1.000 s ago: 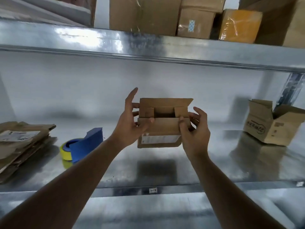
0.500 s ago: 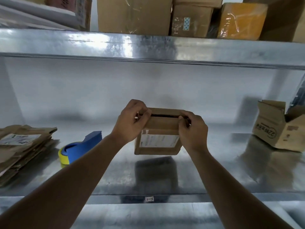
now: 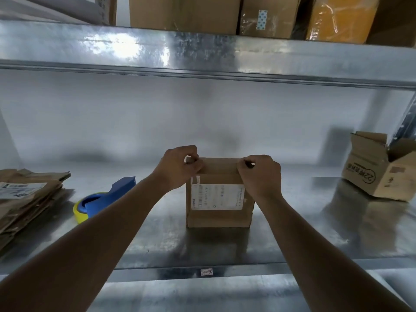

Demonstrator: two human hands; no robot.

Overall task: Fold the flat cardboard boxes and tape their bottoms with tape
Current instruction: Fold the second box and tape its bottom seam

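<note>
Both bare forearms reach forward over the front lip of the shiny galvanised metal shelf [image 3: 292,239], where a small white tag marked 13 [image 3: 206,272] sits on the edge, below and nearer than the hands. The hands meet at the top of a small brown cardboard box with a white shipping label on its near face [image 3: 217,199], which stands upright on the shelf between the two wrists.

The left hand [image 3: 177,168] has its fingers curled tightly over the box's upper left corner, thumb and fingertips pinching the folded top flaps there. The right hand [image 3: 261,174] mirrors it on the upper right corner, knuckles up, fingers curled in and pinching the flap edge. Neither hand is spread; both are clenched on the cardboard, and the top of the box between them looks folded flat.

To the left of the left hand, well apart, a blue plastic tape dispenser with a yellow tape roll [image 3: 101,200] lies on the shelf. Further left, a stack of flattened brown cardboard boxes [image 3: 27,199] rests at the edge of view.

Well to the right of the right hand and a little farther back, an open brown cardboard box with printed markings [image 3: 380,174] sits tilted with its flaps up.

Above and beyond the hands, the upper metal shelf [image 3: 202,55] carries several brown and orange-wrapped parcels [image 3: 265,16].
</note>
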